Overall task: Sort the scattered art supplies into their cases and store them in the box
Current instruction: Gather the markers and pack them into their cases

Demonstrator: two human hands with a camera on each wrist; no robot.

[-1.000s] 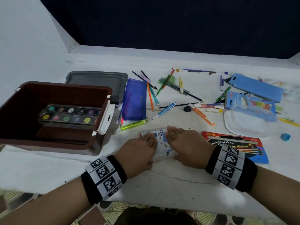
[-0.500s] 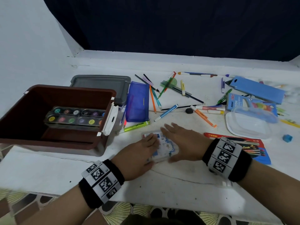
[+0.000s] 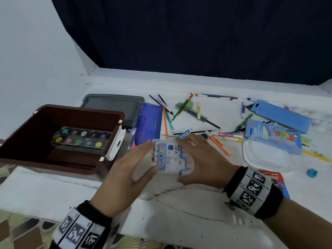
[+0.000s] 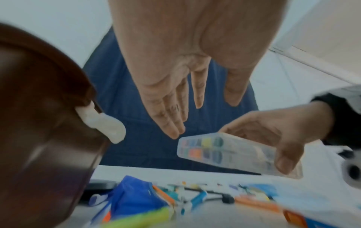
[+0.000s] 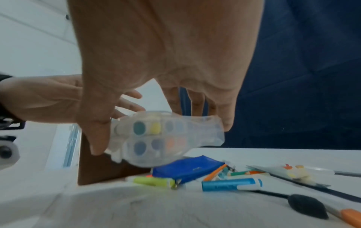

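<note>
The pen case (image 3: pixel 170 159) should handle as a light, stiff shell of clear plastic: smooth enough to slide from a loose hold, and likely to flex or pop open if squeezed at its middle. The safest hold is by judgement across its two long edges or short ends, thumb on one side and fingers opposite, which is how the right hand (image 3: pixel 201 162) holds it now, thumb curled on the near edge and fingers along the far edge. The left hand (image 3: pixel 124 175) sits just beside the case's left end with straight, relaxed fingers; the left wrist view shows it apart from the case, holding nothing.

The case is in the centre of the head view, lifted off the surface (image 3: pixel 179 209), just right of the brown box (image 3: pixel 21 141). It is a flat translucent rectangle with rounded corners, a blue-and-white label with a white bear, and two rows of coloured pen caps showing at its end (image 4: pixel 203 148).
</note>
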